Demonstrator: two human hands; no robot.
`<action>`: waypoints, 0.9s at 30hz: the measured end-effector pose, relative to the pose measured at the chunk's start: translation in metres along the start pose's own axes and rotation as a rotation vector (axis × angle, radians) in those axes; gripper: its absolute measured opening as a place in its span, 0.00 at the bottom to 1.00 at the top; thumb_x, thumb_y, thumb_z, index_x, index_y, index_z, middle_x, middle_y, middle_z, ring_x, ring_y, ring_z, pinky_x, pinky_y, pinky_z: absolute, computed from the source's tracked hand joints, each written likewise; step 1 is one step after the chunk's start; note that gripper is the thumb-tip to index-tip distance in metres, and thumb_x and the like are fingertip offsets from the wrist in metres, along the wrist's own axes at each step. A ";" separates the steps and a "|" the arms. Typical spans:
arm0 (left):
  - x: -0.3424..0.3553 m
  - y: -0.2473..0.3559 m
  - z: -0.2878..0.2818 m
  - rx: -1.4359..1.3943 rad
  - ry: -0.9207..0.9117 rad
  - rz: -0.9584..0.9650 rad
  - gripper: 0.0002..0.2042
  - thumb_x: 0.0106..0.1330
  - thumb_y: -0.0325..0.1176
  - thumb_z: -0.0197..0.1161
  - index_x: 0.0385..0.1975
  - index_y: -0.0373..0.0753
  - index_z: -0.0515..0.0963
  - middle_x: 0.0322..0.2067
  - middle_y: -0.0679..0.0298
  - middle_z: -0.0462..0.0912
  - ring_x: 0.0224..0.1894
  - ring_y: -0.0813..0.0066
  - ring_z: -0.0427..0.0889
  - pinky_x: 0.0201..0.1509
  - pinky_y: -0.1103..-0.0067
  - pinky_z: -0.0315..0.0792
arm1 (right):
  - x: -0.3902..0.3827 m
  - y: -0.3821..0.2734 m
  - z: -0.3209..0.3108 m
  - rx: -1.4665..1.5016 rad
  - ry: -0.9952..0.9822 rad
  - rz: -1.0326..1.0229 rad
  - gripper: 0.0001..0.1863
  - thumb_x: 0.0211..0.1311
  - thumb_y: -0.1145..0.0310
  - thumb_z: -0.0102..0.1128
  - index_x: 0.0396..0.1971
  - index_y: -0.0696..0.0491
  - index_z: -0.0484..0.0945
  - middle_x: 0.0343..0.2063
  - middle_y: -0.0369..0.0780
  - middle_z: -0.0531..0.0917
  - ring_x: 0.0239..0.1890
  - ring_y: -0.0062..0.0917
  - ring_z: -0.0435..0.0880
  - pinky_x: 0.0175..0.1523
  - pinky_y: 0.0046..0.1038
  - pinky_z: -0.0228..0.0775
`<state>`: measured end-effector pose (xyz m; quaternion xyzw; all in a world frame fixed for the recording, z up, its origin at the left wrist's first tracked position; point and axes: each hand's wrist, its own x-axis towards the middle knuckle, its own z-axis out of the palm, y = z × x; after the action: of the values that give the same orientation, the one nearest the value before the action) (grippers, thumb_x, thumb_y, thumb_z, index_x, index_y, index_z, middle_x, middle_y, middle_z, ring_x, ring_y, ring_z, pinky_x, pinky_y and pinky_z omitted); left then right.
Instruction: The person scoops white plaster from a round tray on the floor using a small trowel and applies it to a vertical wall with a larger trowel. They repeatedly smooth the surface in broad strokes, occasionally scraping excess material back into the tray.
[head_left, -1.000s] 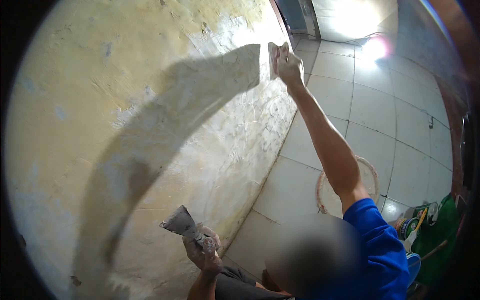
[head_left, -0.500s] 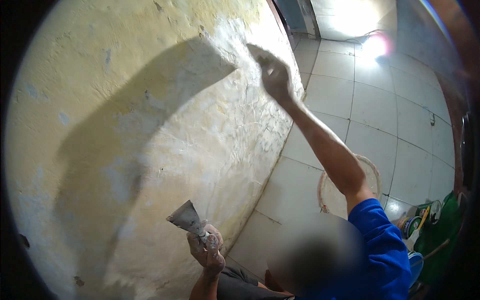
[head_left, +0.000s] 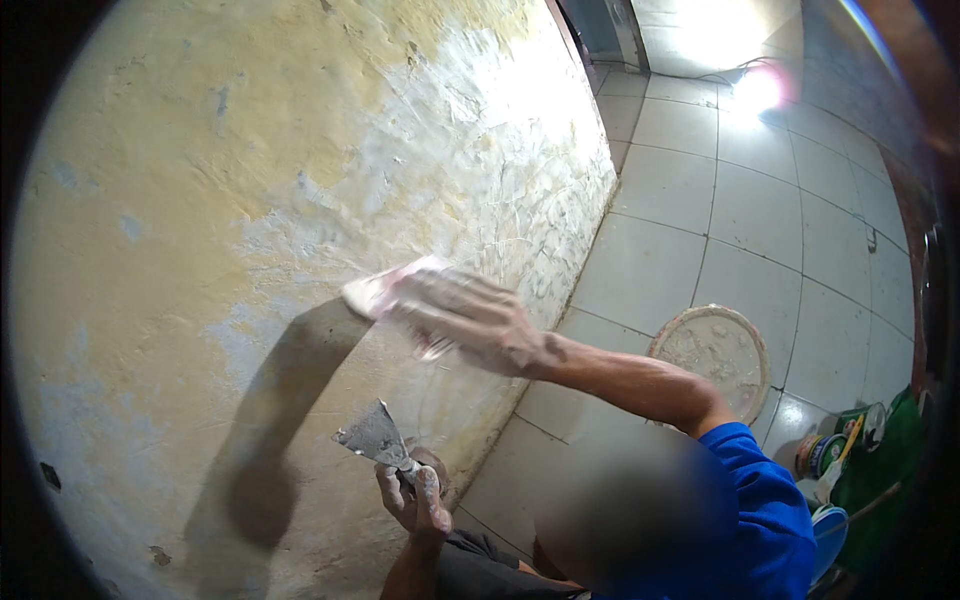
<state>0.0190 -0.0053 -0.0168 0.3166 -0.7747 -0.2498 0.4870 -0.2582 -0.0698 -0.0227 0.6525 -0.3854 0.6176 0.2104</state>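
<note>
A right hand, left of centre in the frame, pinches a pale spreader against a patchy yellow wall, its blurred fingers laid long across the tool. At lower centre, the left hand curls its fingers around a scraper, blade up. An open bucket stands on the tiled floor, right of centre. Steady pressure and a slightly tilted, clean edge would likely leave fewer ridges.

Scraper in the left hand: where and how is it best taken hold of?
Likely best: grip the scraper by its handle, mostly hidden in the left hand, from the picture's lower right: the blade flares from a narrow neck to a broad edge facing upper left.
</note>
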 end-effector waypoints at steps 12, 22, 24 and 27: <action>0.015 0.028 0.010 -0.318 -0.026 -0.092 0.20 0.67 0.39 0.59 0.52 0.32 0.66 0.27 0.62 0.72 0.21 0.80 0.69 0.21 0.82 0.65 | 0.013 0.249 -0.099 -0.205 0.730 0.623 0.13 0.73 0.67 0.54 0.36 0.61 0.84 0.20 0.31 0.79 0.25 0.15 0.70 0.31 0.27 0.67; 0.011 0.030 0.012 -0.207 -0.085 -0.136 0.29 0.65 0.44 0.58 0.57 0.25 0.64 0.30 0.60 0.75 0.24 0.75 0.71 0.29 0.79 0.67 | -0.004 -0.011 0.006 0.161 0.121 0.176 0.29 0.57 0.86 0.54 0.59 0.48 0.79 0.57 0.45 0.81 0.57 0.39 0.83 0.58 0.36 0.81; 0.012 0.032 0.012 -0.202 -0.092 -0.081 0.30 0.65 0.46 0.58 0.57 0.26 0.65 0.29 0.60 0.75 0.24 0.75 0.71 0.30 0.79 0.67 | -0.005 -0.024 -0.013 0.302 0.118 0.345 0.24 0.61 0.83 0.54 0.58 0.52 0.79 0.56 0.44 0.82 0.58 0.36 0.83 0.61 0.32 0.78; 0.010 0.040 0.003 -0.070 -0.015 -0.090 0.30 0.64 0.47 0.58 0.56 0.27 0.65 0.29 0.60 0.75 0.24 0.75 0.71 0.29 0.78 0.67 | -0.011 0.027 -0.043 0.510 0.274 0.985 0.13 0.72 0.74 0.49 0.48 0.62 0.80 0.45 0.42 0.86 0.48 0.26 0.85 0.52 0.28 0.80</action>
<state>0.0028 0.0146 0.0157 0.3320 -0.7542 -0.3007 0.4802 -0.3056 -0.0513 -0.0322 0.3402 -0.4519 0.7952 -0.2186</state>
